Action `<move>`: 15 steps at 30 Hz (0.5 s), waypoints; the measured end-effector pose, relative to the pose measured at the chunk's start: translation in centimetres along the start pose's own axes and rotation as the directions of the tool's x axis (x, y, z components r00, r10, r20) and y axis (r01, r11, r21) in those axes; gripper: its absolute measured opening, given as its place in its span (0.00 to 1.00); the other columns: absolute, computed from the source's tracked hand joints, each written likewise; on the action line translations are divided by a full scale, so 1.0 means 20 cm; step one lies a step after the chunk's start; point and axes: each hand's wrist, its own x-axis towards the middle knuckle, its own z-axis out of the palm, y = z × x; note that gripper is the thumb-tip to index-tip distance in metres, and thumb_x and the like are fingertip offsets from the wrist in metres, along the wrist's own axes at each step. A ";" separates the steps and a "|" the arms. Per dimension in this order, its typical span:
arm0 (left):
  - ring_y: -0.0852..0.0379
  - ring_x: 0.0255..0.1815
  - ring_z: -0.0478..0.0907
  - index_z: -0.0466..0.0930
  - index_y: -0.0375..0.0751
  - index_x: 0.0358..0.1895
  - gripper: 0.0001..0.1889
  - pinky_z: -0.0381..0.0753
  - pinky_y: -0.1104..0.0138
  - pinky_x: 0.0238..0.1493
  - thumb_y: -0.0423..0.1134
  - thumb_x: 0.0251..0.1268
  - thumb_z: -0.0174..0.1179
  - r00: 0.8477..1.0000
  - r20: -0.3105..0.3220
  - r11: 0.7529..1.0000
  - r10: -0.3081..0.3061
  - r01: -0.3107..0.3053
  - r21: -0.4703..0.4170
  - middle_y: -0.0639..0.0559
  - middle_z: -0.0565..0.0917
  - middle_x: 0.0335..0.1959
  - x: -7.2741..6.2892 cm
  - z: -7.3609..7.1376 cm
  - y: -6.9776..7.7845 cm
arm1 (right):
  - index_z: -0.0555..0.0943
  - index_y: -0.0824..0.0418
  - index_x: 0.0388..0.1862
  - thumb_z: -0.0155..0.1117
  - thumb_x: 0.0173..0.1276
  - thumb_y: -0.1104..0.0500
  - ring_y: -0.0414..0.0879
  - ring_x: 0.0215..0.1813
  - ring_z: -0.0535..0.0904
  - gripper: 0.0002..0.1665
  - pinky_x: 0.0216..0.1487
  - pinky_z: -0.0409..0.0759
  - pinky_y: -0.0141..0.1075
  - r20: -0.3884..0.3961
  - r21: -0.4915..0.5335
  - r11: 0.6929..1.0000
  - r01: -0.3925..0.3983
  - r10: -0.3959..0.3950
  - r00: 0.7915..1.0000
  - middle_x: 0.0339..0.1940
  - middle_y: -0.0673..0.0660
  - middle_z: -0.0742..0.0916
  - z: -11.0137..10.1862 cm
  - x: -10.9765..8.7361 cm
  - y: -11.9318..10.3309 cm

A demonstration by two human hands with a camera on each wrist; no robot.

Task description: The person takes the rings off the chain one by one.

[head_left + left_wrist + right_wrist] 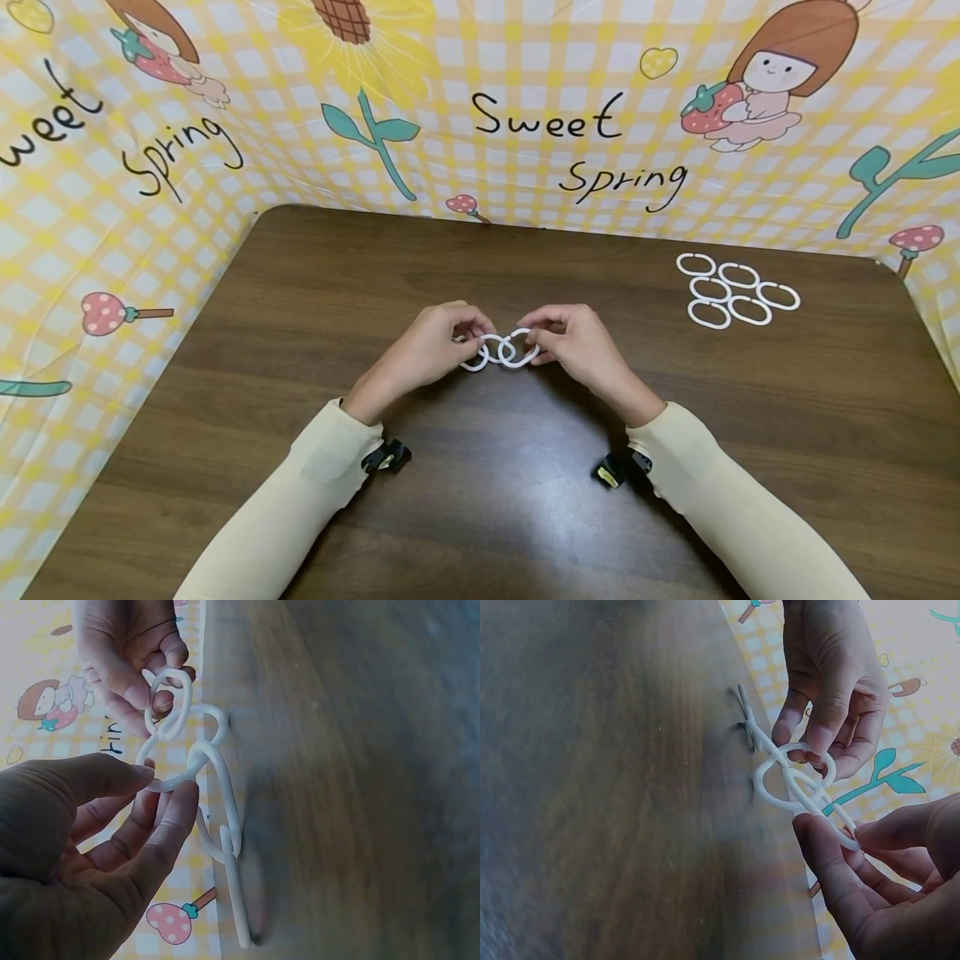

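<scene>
My left hand point(435, 337) pinches a white oval link point(172, 784) between thumb and fingers. Opposite it, my right hand point(573, 337) pinches a second white link point(516, 366) by its outer end. The two links cross each other between the hands; whether they are fully hooked is hard to tell. From the left hand's link hangs another linked piece point(227, 784), with a further link point(237, 900) below it, reaching down toward the table. In the head view, the left fingers hide part of this short chain.
Several loose white links point(708, 326) lie grouped on the brown wooden table point(337, 267) at its far right. A yellow checked cloth point(525, 50) with printed pictures rises behind and beside the table. Each sleeve cuff carries a small black device point(386, 457).
</scene>
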 end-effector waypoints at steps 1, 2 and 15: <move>0.55 0.42 0.80 0.89 0.39 0.44 0.07 0.79 0.64 0.47 0.28 0.69 0.64 1.000 -0.001 1.000 0.001 -0.001 -0.002 0.50 0.86 0.39 0.00 0.00 0.00 | 0.86 0.73 0.53 0.62 0.72 0.72 0.41 0.34 0.87 0.13 0.38 0.90 0.37 -0.001 -0.002 1.000 0.002 -0.002 1.000 0.44 0.70 0.90 0.00 0.00 0.00; 0.55 0.42 0.80 0.89 0.39 0.44 0.07 0.79 0.64 0.47 0.28 0.69 0.64 1.000 -0.002 1.000 0.002 -0.002 -0.003 0.50 0.85 0.39 0.00 0.00 0.00 | 0.86 0.73 0.52 0.62 0.72 0.72 0.41 0.34 0.87 0.13 0.38 0.90 0.38 -0.001 -0.004 1.000 0.003 -0.003 1.000 0.44 0.70 0.90 0.00 0.00 0.00; 0.55 0.42 0.81 0.89 0.38 0.44 0.07 0.81 0.63 0.47 0.27 0.68 0.65 1.000 -0.012 1.000 0.024 -0.024 0.008 0.49 0.86 0.39 -0.01 0.00 0.02 | 0.86 0.72 0.51 0.61 0.73 0.72 0.41 0.28 0.86 0.11 0.35 0.89 0.39 0.004 -0.014 1.000 -0.001 0.001 1.000 0.43 0.71 0.89 0.01 0.00 -0.02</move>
